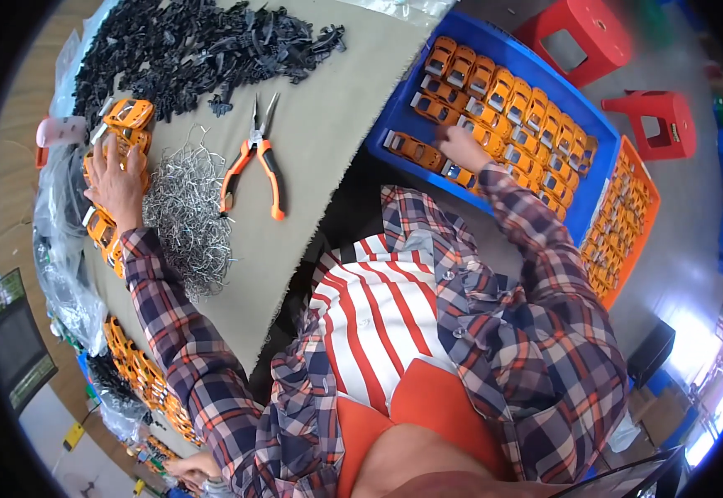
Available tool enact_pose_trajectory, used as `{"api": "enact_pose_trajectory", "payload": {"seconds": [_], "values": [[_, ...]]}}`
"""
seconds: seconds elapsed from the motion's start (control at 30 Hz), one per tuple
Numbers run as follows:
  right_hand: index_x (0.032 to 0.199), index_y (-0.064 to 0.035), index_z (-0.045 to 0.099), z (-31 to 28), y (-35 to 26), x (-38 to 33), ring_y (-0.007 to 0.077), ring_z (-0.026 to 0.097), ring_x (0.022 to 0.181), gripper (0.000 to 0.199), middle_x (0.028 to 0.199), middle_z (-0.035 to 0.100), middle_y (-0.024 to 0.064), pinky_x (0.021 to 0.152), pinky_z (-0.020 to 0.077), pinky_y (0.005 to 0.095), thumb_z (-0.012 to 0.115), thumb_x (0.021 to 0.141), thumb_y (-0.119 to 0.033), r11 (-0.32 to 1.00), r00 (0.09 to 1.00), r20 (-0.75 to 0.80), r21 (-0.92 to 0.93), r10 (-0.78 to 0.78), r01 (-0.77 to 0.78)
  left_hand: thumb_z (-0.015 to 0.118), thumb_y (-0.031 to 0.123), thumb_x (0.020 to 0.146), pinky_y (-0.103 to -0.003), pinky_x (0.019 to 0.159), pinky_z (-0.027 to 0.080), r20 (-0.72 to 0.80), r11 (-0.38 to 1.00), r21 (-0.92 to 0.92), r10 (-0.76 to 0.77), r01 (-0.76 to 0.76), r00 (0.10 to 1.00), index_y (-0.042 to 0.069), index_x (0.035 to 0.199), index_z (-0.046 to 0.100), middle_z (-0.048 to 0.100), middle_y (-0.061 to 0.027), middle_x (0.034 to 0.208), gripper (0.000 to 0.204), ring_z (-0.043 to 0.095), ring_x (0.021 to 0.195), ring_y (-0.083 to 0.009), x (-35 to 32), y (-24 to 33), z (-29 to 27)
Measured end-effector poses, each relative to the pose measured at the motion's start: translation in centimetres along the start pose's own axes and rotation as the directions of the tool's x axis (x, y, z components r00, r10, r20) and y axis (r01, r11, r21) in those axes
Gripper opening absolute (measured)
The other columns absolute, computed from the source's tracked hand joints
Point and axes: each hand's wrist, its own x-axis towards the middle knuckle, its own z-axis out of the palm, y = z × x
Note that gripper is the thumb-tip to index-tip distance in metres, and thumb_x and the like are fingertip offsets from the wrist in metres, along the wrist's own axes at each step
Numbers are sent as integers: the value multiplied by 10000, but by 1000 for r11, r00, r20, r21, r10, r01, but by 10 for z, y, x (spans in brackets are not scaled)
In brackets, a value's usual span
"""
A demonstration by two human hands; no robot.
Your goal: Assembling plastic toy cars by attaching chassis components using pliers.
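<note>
My left hand (117, 189) lies at the table's left side, its fingers spread over several orange toy cars (129, 113) standing in a row. My right hand (466, 151) reaches into a blue crate (386, 124) at the right, where orange toy cars (499, 89) are set in rows. Its fingers are bent and close together between the cars; whatever they pinch is hidden. Nearest to it on the left is one orange toy car (412, 148) near the crate's edge. Beside my left hand is a heap of thin bent metal wires (185, 207).
Pliers (255, 153) with orange-black handles lie on the cloth-covered table (316, 108). Black plastic parts (204, 46) are piled at its far end. An orange crate (627, 220) of small cars adjoins the blue one. Two red stools (581, 37) stand beyond. Another person's hand (195, 466) shows lower left.
</note>
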Motion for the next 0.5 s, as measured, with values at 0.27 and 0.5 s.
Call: {"api": "enact_pose_trajectory", "payload": {"seconds": [0.27, 0.5], "values": [[981, -44, 631, 69, -23, 57, 338, 603, 889, 515, 887, 629, 211, 756, 483, 419, 702, 603, -388, 973, 968, 188, -190, 163, -127, 594, 113, 832, -317, 868, 424, 143, 553, -803, -179, 220, 973, -32, 1069, 574, 592, -141, 1038, 280, 564, 955, -225, -63, 86, -138], [917, -38, 662, 108, 70, 94, 331, 607, 883, 542, 938, 626, 217, 758, 481, 383, 738, 552, -432, 897, 901, 200, -310, 384, -314, 595, 102, 747, -316, 773, 469, 350, -145, -775, 712, 615, 609, -28, 1017, 595, 614, -154, 952, 300, 602, 875, -223, -117, 205, -198]]}}
